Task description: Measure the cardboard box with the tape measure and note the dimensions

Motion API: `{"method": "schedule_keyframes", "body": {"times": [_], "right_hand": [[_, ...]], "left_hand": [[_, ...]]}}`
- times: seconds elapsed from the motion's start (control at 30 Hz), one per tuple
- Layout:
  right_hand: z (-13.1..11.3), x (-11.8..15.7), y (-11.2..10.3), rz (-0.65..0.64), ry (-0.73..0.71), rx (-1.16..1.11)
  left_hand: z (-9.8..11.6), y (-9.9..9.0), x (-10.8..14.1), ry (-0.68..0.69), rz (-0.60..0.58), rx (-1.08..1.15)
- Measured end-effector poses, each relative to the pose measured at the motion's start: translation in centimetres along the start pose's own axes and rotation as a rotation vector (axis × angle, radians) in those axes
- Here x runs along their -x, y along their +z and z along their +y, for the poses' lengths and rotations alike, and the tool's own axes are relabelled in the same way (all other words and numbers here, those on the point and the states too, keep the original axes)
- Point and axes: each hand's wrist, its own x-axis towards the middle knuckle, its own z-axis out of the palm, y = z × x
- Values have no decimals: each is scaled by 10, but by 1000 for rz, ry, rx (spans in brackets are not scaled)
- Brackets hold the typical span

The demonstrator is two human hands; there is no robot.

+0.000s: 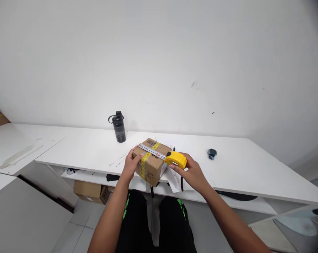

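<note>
A small brown cardboard box [152,168] with yellow tape rests at the front edge of the white table, tilted toward me. My left hand [132,162] grips its left side, thumb on the top face near the blade's end. My right hand [192,172] is closed around a yellow tape measure [176,160] at the box's right. Its white blade [151,151] is drawn out across the top of the box, numbers facing up. White paper [175,181] lies partly under the box and hangs over the table edge.
A dark water bottle [119,128] stands behind the box to the left. A dark watch-like item [212,153] lies to the right on the white table [227,168]. Below is a shelf [95,178], with another cardboard box [89,191] beneath it. A wall rises behind.
</note>
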Motion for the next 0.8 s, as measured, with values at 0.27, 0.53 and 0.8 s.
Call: {"method": "schedule_keyframes", "body": {"times": [0.27, 0.53, 0.8], "right_hand": [[-28, -26, 36, -31, -35, 144], [-74, -83, 82, -289, -177, 535], [-77, -102, 70, -154, -154, 147]], "left_hand": [[-6, -1, 4, 1, 7, 46], [-9, 0, 11, 15, 28, 86], [-7, -28, 51, -41, 68, 209]]}}
